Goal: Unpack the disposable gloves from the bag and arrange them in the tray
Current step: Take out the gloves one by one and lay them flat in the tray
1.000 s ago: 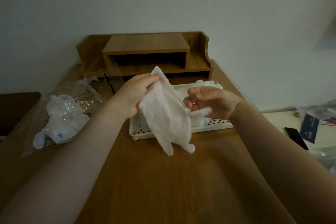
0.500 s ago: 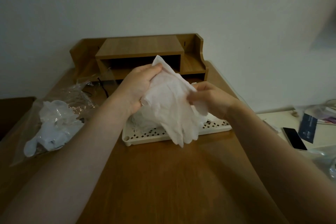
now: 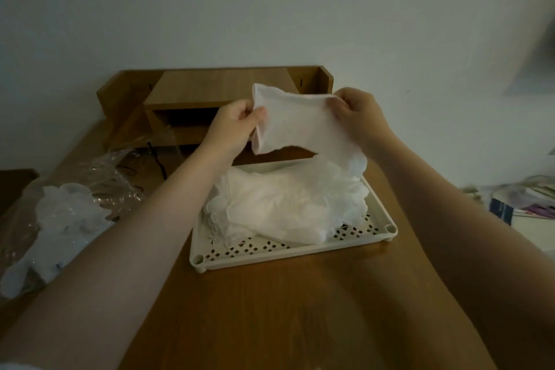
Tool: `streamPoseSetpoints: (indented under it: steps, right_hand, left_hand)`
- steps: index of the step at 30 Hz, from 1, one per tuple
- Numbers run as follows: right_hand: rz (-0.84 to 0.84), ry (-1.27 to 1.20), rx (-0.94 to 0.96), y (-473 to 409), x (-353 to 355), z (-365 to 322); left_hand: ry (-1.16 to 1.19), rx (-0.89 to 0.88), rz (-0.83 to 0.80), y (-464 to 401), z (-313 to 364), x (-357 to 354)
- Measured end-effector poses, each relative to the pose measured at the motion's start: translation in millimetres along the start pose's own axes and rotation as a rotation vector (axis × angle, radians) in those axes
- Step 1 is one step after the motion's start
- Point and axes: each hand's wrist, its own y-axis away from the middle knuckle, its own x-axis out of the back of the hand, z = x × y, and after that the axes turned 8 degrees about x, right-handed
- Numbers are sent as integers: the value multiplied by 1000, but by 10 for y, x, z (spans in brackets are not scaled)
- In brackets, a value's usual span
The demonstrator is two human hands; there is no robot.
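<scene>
Two hands are working above one tray (image 3: 295,249), which is sitting on a wooden desk (image 3: 270,309). The left hand (image 3: 232,125) is pinching the left edge of a single white glove (image 3: 300,126) between thumb and curled fingers, and the right hand (image 3: 359,116) is gripping the glove's right edge the same way, so the glove is hanging stretched between them over the tray's far side. Its lower right end is drooping down and touching the pile (image 3: 288,204) of gloves lying in the tray. That pile is filling most of the tray's middle and far part; the gloves in it are overlapping so much that I cannot count them, though scalloped fingertip edges are showing at several places. Only the tray's near strip of perforated floor and two near corner posts are showing bare.

Left of the tray, one clear plastic bag (image 3: 60,219) is lying on the desk with more white gloves inside; its folds and glare are making their number hard to tell, and its left side is being cut off by the picture's edge. Behind the tray, one wooden shelf unit (image 3: 216,93) is standing against the wall, with the held glove and both hands covering part of its front. A dark cable (image 3: 156,156) is running down beside it. Right of the tray, off the desk, a blurred heap of books (image 3: 522,204) is lying, too unclear to count.
</scene>
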Motion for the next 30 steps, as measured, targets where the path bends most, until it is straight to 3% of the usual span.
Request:
streamPoseSetpoints:
  steps: [3,8,11,14,17,20,22,25,27,30]
  right_hand:
    - [41,203,217,-107,74,0]
    - [-320,386,497,307,-3,158]
    - [-511,405,536,612,-99,209]
    - [-632,408,578,790,-165,203]
    - [-735,442,484,892,-204,174]
    - [-757,311,334,985,-225,140]
    - [-700,209,204,1018,-230,98]
    - [-460,373,311,984,-324,67]
    - [-553,444,322,959,-432,81]
    - [-773,599,351,985,-643,207]
  left_hand:
    - [-72,-119,-26,-133,49,78]
    - [-405,-295,-136,15,-273,278]
    - [-613,-374,-269,199,-539,379]
    - [-852,-470,-294,331,-692,486]
    - [-1046,-561,-316,457,-699,537]
    - [-1316,-499,-395,527,-680,539]
    - [-1312,-429,-403,609,-657,547]
    - [-1016,-619,-123,729,-661,429]
    - [-970,-622,-1,799,-583,193]
    - [-1148,-421,-154,816,-611,-176]
